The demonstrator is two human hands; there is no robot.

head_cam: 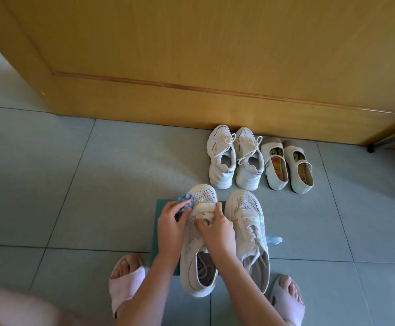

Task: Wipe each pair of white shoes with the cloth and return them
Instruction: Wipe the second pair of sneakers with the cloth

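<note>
Two white mesh lace-up shoes lie in front of me on a green mat [162, 205]. My right hand [217, 228] grips the left shoe [200, 252] at its laces, holding it steady. My left hand [170, 225] presses a blue patterned cloth [185, 201] against the toe side of that shoe. The other shoe of the pair [250, 229] rests beside it on the right, untouched. Further back stand a pair of chunky white sneakers [235, 158] and a pair of white strap shoes [287, 165], side by side near the door.
A large wooden door [191, 55] fills the back. A small pale blue object [275, 240] lies on the tiled floor right of the shoes. My feet in pink slippers [126, 285] flank the mat. A dark metal leg [370, 149] stands at far right.
</note>
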